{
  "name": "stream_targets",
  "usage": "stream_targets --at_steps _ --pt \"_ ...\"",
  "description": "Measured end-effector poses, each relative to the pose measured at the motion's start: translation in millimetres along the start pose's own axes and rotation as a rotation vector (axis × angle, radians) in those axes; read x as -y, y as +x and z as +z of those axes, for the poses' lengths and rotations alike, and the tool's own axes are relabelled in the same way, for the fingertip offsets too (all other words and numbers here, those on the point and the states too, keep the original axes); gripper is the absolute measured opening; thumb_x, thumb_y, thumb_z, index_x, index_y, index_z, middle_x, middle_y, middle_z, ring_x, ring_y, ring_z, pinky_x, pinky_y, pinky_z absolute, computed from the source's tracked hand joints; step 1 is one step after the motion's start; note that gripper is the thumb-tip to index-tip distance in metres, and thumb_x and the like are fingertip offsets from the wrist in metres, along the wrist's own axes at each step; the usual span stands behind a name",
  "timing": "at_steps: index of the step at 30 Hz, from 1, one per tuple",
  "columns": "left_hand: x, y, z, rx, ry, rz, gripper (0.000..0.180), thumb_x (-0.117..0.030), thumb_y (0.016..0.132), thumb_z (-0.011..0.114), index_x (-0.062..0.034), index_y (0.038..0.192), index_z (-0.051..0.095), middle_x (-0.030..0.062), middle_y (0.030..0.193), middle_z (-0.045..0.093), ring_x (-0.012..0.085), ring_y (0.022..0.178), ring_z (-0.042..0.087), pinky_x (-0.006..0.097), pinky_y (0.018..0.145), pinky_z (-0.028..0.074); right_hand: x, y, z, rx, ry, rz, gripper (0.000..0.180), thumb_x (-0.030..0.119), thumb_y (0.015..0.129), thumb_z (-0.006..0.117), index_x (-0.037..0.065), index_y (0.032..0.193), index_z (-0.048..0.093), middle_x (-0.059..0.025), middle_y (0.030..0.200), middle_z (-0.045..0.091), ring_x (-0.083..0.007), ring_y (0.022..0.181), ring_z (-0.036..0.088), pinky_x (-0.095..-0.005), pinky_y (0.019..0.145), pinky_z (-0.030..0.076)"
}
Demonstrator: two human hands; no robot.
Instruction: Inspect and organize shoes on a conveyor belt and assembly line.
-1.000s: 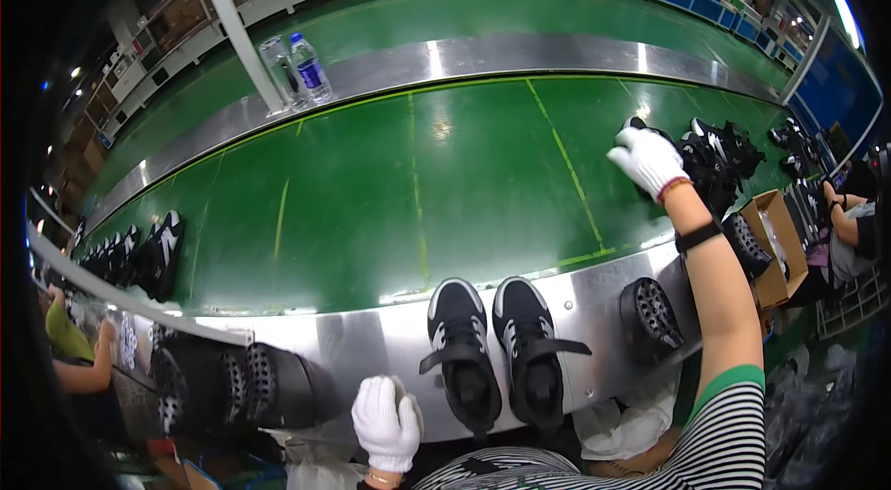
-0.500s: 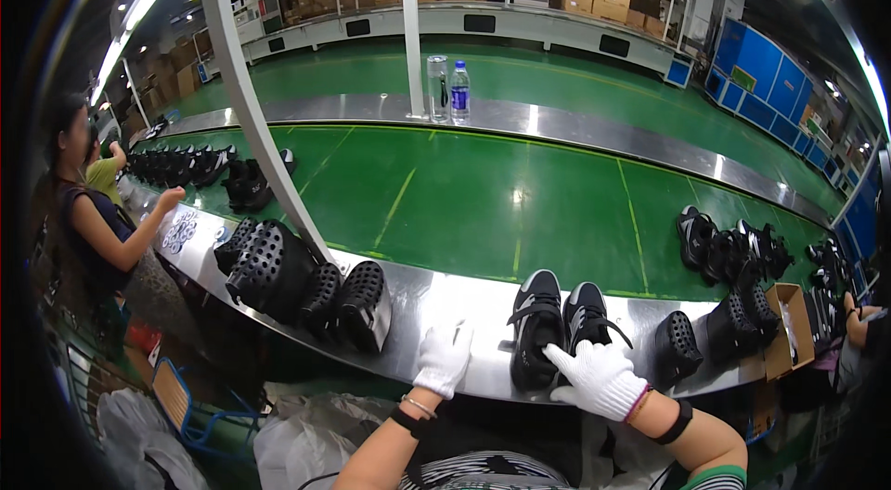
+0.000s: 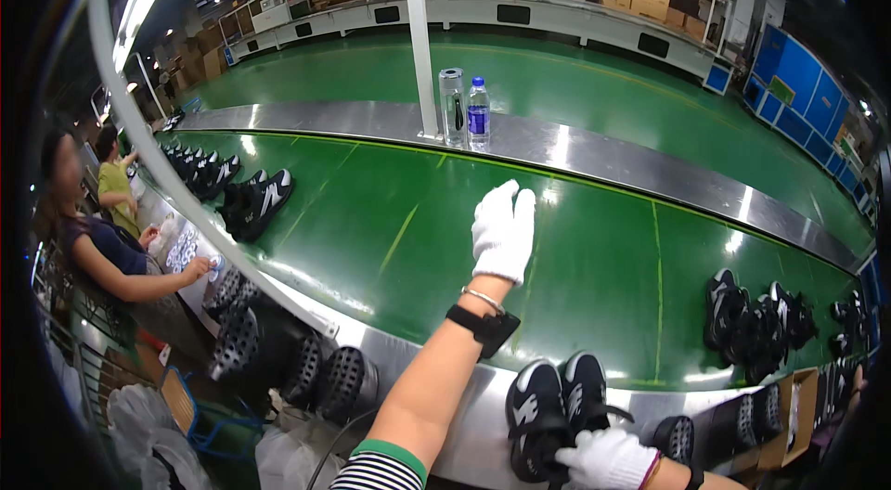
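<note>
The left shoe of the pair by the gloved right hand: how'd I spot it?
Start from the wide green surface and come to the metal ledge along its near edge. There, by the gloved right hand, stand two black shoes side by side, toes toward the green surface. The wanted shoe is nearer the left forearm; its mate has a strap jutting out rightward.
</note>
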State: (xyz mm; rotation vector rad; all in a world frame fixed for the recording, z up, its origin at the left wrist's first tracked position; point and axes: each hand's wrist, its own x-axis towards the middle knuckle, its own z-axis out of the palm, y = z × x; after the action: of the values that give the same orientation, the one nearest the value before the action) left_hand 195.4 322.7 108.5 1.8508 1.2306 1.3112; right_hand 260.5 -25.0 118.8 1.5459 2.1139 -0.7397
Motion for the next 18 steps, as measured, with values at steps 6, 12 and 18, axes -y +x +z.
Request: stream_targets --at_steps 6,12,18 --pt "16 110 24 0.106 0.312 -0.103 0.050 -0.043 0.101 0.056 -0.0083 0.137 0.062 0.0178 0.136 0.063 0.0387 0.126 0.058 0.048 0.108 0.047 -36 0 -14 -0.060 0.419 -0.222 0.032 0.037 0.097 0.058 0.020 0.120 0.072 -0.0152 0.086 0.069 -0.0354 0.081 0.071 -0.0508 0.073 0.057" --pt "34 216 52 0.070 0.553 0.189 0.050 -0.037 0.100 0.058 -0.0062 0.139 0.057 0.0194 0.129 0.062 0.0404 0.114 0.062 0.051 0.098 0.052 -35 -8 -5 -0.095 0.699 -0.134 0.031 0.041 0.098 0.059 0.019 0.113 0.075 -0.0163 0.080 0.070 -0.0361 0.072 0.067 -0.0472 0.064 0.052" --pt "61 297 88 0.044 0.738 0.317 0.055 -0.034 0.101 0.054 -0.0091 0.149 0.046 0.0164 0.135 0.053 0.0388 0.116 0.060 0.051 0.096 0.053 -39 6 17 0.153 1.110 0.249 0.055 0.066 0.095 0.056 0.015 0.090 0.077 -0.0135 0.081 0.074 -0.0353 0.075 0.069 -0.0486 0.070 0.051"
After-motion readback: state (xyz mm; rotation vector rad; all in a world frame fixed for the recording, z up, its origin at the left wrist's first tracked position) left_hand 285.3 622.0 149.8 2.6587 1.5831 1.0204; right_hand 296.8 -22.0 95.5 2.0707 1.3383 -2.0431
